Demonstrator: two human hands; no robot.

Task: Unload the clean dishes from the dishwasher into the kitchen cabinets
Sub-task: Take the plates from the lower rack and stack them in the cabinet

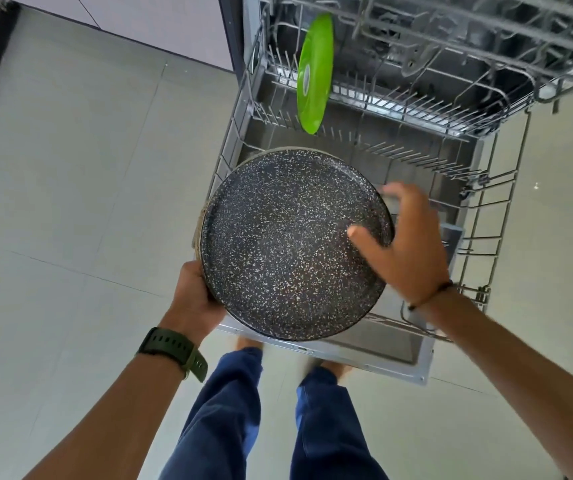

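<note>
A large round dark speckled plate [293, 242] is held face up above the near left corner of the pulled-out lower rack [482, 237] of the dishwasher, its near edge reaching out past the open dishwasher door [396, 358]. A paler rim shows along its left and far edge, so it seems to lie on another plate, though that cannot be told for sure. The left hand [193, 296] holds the plate at its near left rim, the grip curled round the edge with the fingers hidden beneath. The right hand [404, 242] is at the right rim, thumb laid on the plate's top face and fingers spread loosely past the edge; its grip is relaxed and blurred, and whether it bears any weight cannot be told. Farther back in the lower rack a green plate [314, 72] stands on edge between the tines. The upper rack [468, 46] juts out above the far right. A dark green watch [174, 351] sits on the left wrist, a thin dark band [429, 296] on the right. Below are blue trousers [222, 410] and pale floor tiles [87, 202]
</note>
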